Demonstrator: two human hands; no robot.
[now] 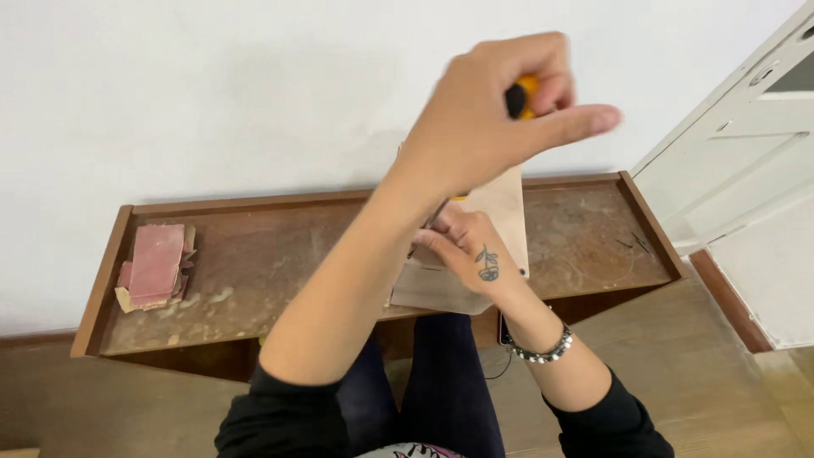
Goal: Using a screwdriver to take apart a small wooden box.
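My left hand (496,106) is raised in front of the white wall, blurred, with its fingers closed round a tool with a yellow and black handle (521,95). Most of the tool is hidden by the hand. Below it, my right hand (465,246), with a small flower tattoo and a beaded bracelet on the wrist, presses on a pale tan flat piece (507,208). That piece lies on a long brown wooden tray (280,254) and overhangs its front edge.
A stack of pink sandpaper sheets (155,265) lies at the tray's left end. A few small dark nails (632,244) rest near its right end. A white door (746,161) stands at the right, and wooden floor (695,365) lies below.
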